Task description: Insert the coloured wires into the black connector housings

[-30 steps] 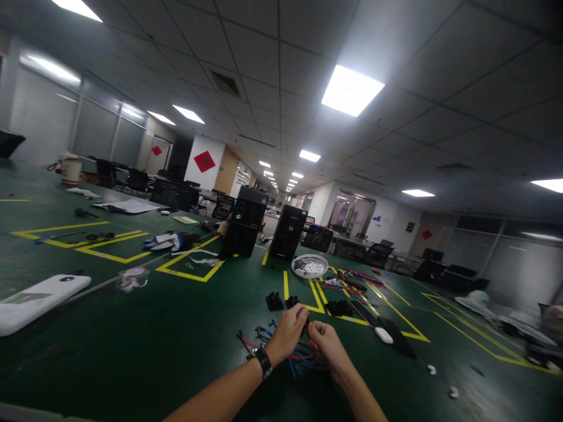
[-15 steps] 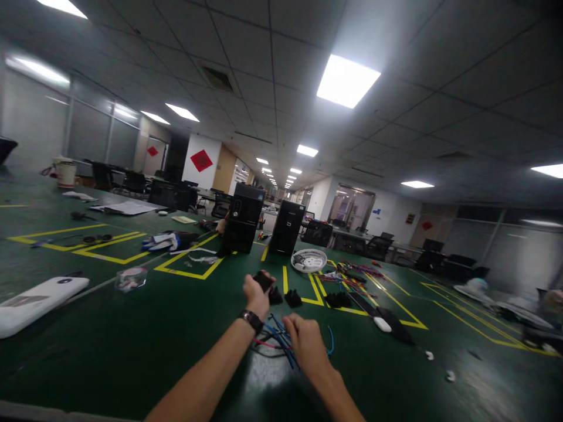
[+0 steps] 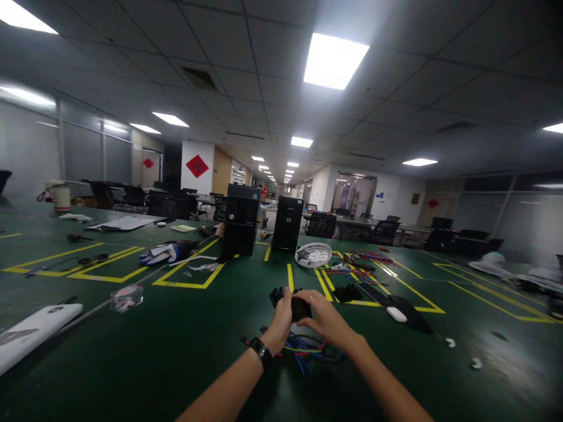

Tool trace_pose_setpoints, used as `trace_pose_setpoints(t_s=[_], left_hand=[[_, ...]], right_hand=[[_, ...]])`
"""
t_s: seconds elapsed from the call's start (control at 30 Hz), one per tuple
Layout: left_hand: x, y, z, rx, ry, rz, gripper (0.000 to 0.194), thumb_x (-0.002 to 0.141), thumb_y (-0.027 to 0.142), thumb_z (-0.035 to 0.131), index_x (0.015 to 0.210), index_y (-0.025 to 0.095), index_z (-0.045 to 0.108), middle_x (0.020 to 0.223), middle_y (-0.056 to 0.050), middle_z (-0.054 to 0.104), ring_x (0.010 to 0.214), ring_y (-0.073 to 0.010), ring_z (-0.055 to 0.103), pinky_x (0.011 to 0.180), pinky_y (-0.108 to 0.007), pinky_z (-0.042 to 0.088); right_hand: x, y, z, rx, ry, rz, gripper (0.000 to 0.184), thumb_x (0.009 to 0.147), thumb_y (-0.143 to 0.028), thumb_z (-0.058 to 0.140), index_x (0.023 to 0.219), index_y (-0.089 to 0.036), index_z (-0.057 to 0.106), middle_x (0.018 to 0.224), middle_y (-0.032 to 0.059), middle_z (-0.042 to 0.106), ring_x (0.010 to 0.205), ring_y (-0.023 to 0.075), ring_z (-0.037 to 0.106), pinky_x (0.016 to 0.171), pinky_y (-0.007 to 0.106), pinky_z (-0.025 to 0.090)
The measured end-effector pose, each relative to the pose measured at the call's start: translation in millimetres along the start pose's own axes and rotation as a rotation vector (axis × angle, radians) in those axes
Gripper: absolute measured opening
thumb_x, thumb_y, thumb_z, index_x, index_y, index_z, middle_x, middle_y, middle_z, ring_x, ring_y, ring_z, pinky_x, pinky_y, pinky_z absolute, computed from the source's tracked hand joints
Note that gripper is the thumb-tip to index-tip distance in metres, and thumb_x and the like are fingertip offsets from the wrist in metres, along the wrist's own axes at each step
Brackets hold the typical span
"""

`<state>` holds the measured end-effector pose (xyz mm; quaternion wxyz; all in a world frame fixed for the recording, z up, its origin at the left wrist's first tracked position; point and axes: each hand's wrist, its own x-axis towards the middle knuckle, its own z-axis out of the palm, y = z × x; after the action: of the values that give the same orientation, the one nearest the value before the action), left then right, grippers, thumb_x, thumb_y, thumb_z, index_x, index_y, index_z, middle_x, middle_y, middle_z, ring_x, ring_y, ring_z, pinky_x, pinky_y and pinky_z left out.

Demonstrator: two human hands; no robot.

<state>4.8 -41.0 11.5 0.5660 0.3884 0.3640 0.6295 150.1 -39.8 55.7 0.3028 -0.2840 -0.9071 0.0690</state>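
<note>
We have black part [image 3: 301, 310] clamped between left hand [image 3: 280, 321] and right hand [image 3: 328, 317]; near wires [image 3: 303, 344] left loose, black pieces [image 3: 347, 293] far right unhandled.

small black part [image 3: 301, 309] between the hands [image 3: 326, 316], coloured wires [image 3: 301, 353] bunched loosely beneath

The head view looks forward over both hands [image 3: 329, 319], apparently fairly near.
</note>
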Motion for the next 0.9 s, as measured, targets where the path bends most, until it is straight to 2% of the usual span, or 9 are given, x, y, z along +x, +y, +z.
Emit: trace_pose_setpoints(t_s=[0.1, 0.2, 0.3, 0.4, 0.47, 0.57, 0.73, 0.8, 0.9], left_hand=[[5, 8, -12.5, 0.275, 0.091, 0.222, 0.043, 0.088, 0.052, 0.046, 0.109, 0.016, 0.058, 0.099, -0.009, 0.065, 0.097, -0.0209, 0.057, 0.086, -0.03, 0.041], [9, 13, -20.5, 0.461, 0.2, 0.407, 0.031, 0.091, 0.041, 0.043, 0.112, 0.022, 0.056, 0.103, -0.007, 0.062, 0.101, -0.0195, 0.053, 0.091, -0.028, 0.037], [11, 10, -21.8, 0.468, 0.219, 0.421, 0.029, 0.093, 0.04, 0.038, 0.109, 0.022, 0.055, 0.097, -0.006, 0.062, 0.095, -0.0188, 0.054, 0.087, -0.028, 0.038], [12, 8, -20.6, 0.428, 0.201, 0.432, 0.03, 0.093, 0.042, 0.038, 0.108, 0.022, 0.055, 0.095, -0.006, 0.062, 0.091, -0.0182, 0.055, 0.083, -0.028, 0.039], [12, 12, -20.8, 0.408, 0.213, 0.452, 0.033, 0.094, 0.044, 0.035, 0.108, 0.021, 0.054, 0.095, -0.006, 0.062, 0.088, -0.0176, 0.056, 0.08, -0.028, 0.041], [13, 25, -24.3, 0.392, 0.276, 0.505, 0.036, 0.095, 0.045, 0.029, 0.107, 0.021, 0.052, 0.094, -0.005, 0.062, 0.083, -0.0165, 0.056, 0.075, -0.028, 0.041], [18, 37, -35.4, 0.366, 0.387, 0.571, 0.035, 0.095, 0.044, 0.027, 0.105, 0.021, 0.051, 0.088, -0.004, 0.062, 0.079, -0.0154, 0.055, 0.073, -0.027, 0.042], [19, 36, -39.0, 0.376, 0.407, 0.561, 0.034, 0.095, 0.043, 0.027, 0.104, 0.02, 0.05, 0.086, -0.004, 0.063, 0.078, -0.0154, 0.055, 0.072, -0.027, 0.043], [21, 31, -43.7, 0.422, 0.402, 0.544, 0.033, 0.095, 0.042, 0.027, 0.104, 0.02, 0.051, 0.085, -0.004, 0.063, 0.077, -0.0155, 0.055, 0.071, -0.027, 0.042]], right_hand=[[0, 45, -8, -0.088, 0.104, 0.18, 0.052, 0.076, -0.021, 0.067, 0.126, -0.022, 0.052, 0.124, 0.0101, 0.056, 0.118, 0.0237, 0.05, 0.1, 0.04, 0.036], [0, 87, -7, -0.214, 0.085, 0.451, 0.049, 0.074, -0.015, 0.068, 0.121, -0.016, 0.057, 0.121, 0.0152, 0.057, 0.114, 0.0263, 0.053, 0.097, 0.039, 0.038], [2, 112, 4, -0.218, 0.012, 0.521, 0.044, 0.069, -0.012, 0.072, 0.113, -0.013, 0.063, 0.11, 0.0174, 0.064, 0.107, 0.0292, 0.058, 0.091, 0.037, 0.04], [7, 115, 12, -0.204, -0.025, 0.524, 0.049, 0.071, -0.015, 0.073, 0.119, -0.014, 0.06, 0.114, 0.0176, 0.063, 0.11, 0.0299, 0.056, 0.091, 0.038, 0.04], [10, 104, 11, -0.21, 0.002, 0.522, 0.047, 0.078, -0.02, 0.067, 0.124, -0.016, 0.056, 0.12, 0.0168, 0.06, 0.115, 0.0295, 0.052, 0.093, 0.039, 0.038], [11, 65, 7, -0.176, 0.037, 0.443, 0.035, 0.09, -0.033, 0.051, 0.121, -0.018, 0.057, 0.112, 0.0125, 0.062, 0.107, 0.025, 0.056, 0.091, 0.036, 0.04], [-10, -22, 28, -0.177, -0.273, 0.211, 0.052, 0.079, -0.058, 0.059, 0.117, -0.023, 0.057, 0.109, 0.009, 0.058, 0.095, 0.0255, 0.056, 0.079, 0.034, 0.043], [-20, -40, 41, -0.262, -0.309, 0.169, 0.043, 0.084, -0.052, 0.057, 0.118, -0.025, 0.057, 0.11, 0.0095, 0.056, 0.098, 0.0262, 0.054, 0.08, 0.034, 0.041], [-31, -45, 50, -0.317, -0.316, 0.157, 0.027, 0.096, -0.031, 0.041, 0.115, -0.024, 0.058, 0.103, 0.0087, 0.057, 0.094, 0.0218, 0.054, 0.079, 0.031, 0.04]])
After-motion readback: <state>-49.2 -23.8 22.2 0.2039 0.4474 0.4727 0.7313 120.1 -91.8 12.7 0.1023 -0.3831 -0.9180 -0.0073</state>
